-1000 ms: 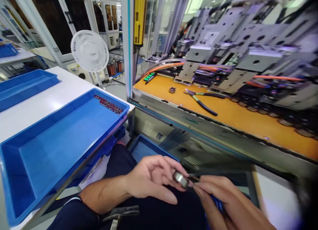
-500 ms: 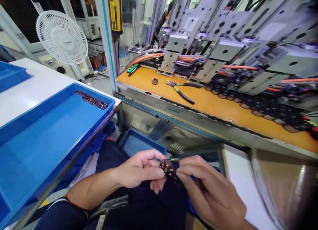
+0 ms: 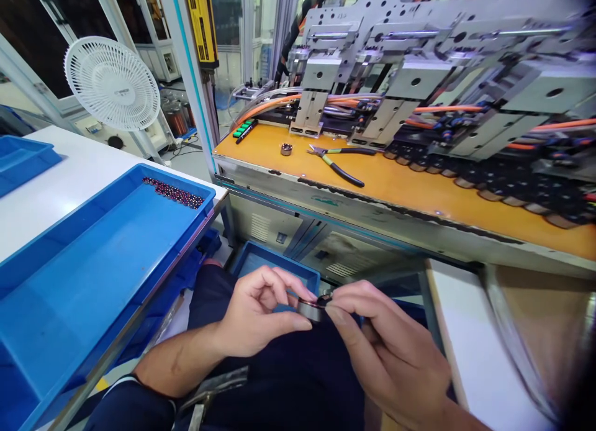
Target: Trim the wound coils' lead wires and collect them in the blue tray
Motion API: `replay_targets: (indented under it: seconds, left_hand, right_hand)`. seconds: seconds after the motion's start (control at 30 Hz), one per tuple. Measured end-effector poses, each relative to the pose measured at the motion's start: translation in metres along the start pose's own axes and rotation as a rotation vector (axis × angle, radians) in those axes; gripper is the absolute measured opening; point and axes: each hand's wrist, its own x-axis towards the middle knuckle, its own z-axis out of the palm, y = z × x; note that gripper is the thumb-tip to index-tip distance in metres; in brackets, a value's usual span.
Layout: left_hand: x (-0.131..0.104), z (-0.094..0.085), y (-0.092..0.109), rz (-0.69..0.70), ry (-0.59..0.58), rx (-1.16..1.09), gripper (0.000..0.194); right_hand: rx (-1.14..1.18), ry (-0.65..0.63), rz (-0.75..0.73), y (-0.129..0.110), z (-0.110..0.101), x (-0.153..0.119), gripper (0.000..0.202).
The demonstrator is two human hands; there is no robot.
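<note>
A small motor stator (image 3: 310,310), a ring with a grey metal side and dark, copper-wound top, is held above my lap. My left hand (image 3: 265,310) grips it between thumb and fingers at its left and front. My right hand (image 3: 386,338) is closed in a pinch at the stator's right edge, thumb and forefinger touching it. A thin wire between those fingertips cannot be made out now. Another stator (image 3: 286,149) sits on the orange bench top, left of the diagonal cutters (image 3: 338,161), which lie with their handles spread.
On the white table at left, a blue tray (image 3: 107,244) holds rows of stators (image 3: 174,194) in its far corner. Dark-topped stators (image 3: 465,176) line the bench under the machine (image 3: 410,95). A blue bin (image 3: 274,263) sits below. A white fan (image 3: 112,83) stands behind.
The stator has been tilted, so its grey side faces me instead of its wound face. My right fingertips have come closer to its edge. The view has shifted slightly.
</note>
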Motion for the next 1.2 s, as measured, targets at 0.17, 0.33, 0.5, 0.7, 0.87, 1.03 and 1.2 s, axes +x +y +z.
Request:
replay_targets:
  seconds: [0.17,0.33,0.5,0.7,0.87,1.03,1.2]
  left_hand:
    - [0.002,-0.003,-0.002,0.169,0.009,0.173,0.027]
    - [0.005,-0.002,0.0,0.255,0.007,0.217,0.028]
    - [0.007,-0.002,0.003,0.241,-0.013,0.188,0.026]
    - [0.006,-0.002,0.003,0.208,0.012,0.224,0.024]
    - [0.009,-0.007,-0.004,0.103,0.004,0.117,0.022]
    - [0.015,-0.018,-0.017,-0.114,0.259,0.249,0.012]
    - [-0.001,-0.007,-0.008,0.278,0.154,0.805,0.025]
  right_hand:
    - [0.168,-0.009,0.285,-0.01,0.003,0.002,0.011]
    - [0.617,-0.193,0.714,-0.006,0.006,0.0,0.031]
    - [0.84,-0.182,0.819,0.005,0.013,-0.008,0.031]
    - [0.974,-0.234,0.683,0.013,0.022,-0.011,0.031]
    - [0.947,-0.172,0.581,0.015,0.028,-0.013,0.026]
    - [0.342,0.104,0.185,0.016,0.019,-0.008,0.017]
    - [-0.397,0.323,-0.223,0.027,0.012,-0.007,0.032]
